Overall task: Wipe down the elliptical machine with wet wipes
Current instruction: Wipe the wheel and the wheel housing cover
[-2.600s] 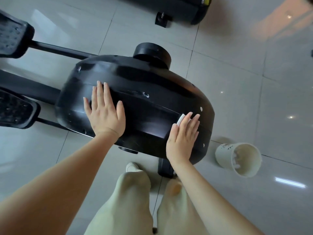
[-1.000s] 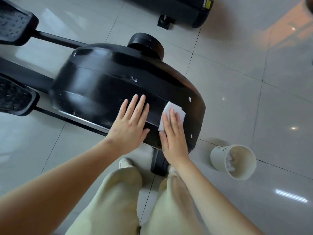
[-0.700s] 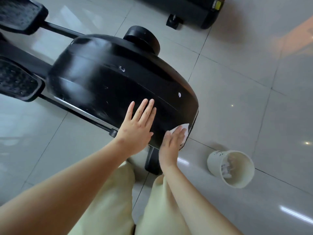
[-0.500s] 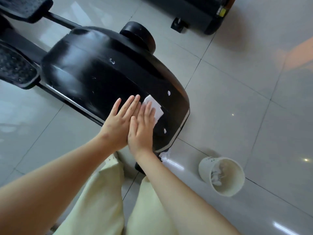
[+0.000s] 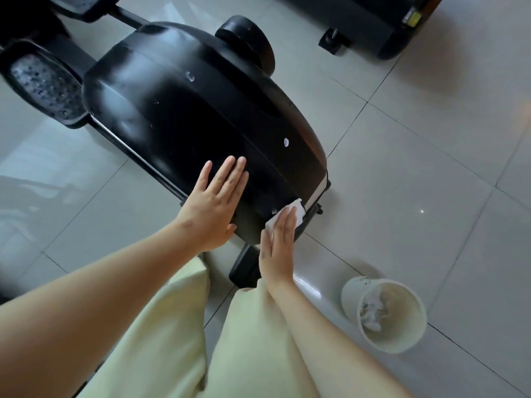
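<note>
My right fingers (image 5: 288,222) are pressing flat, holding the wet wipe (image 5: 298,210) on the housing's (image 5: 186,124) lower rim, left fingers (image 5: 230,179) bracing outstretched; pedals (image 5: 43,84) are probably awaiting wiping.

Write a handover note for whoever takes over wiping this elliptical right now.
Left hand: flat on the black housing, bracing.
Right hand: flat, pressing the white wipe against the housing's lower near corner.
Bin to the right holds used wipes.
Done: cannot tell how much is wiped.
Left: finish that corner, likely the pedal next.
</note>
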